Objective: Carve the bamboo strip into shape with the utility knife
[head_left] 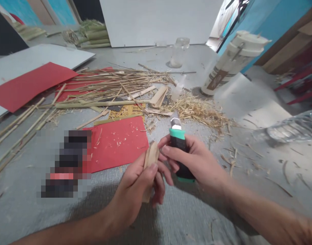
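My left hand (139,182) is closed around a short flat piece of pale wood or bamboo (151,156), its thumb pressed on the near face. Beside it, my right hand (191,156) grips a utility knife (181,153) with a black and green handle. The metal blade end points up and away from me. Right thumb and forefinger meet close to the upper edge of the wooden piece; whether they touch it I cannot tell. Left of the hands lies a red sheet (117,144) sprinkled with small shavings.
Thin dry stalks (115,81) lie in a heap beyond, next to a pile of shavings (197,110) and yellow sandpaper (130,111). A tall white container (232,63), a clear jar (179,52) and a plastic bottle (296,127) stand or lie around. A pixelated patch covers something at left.
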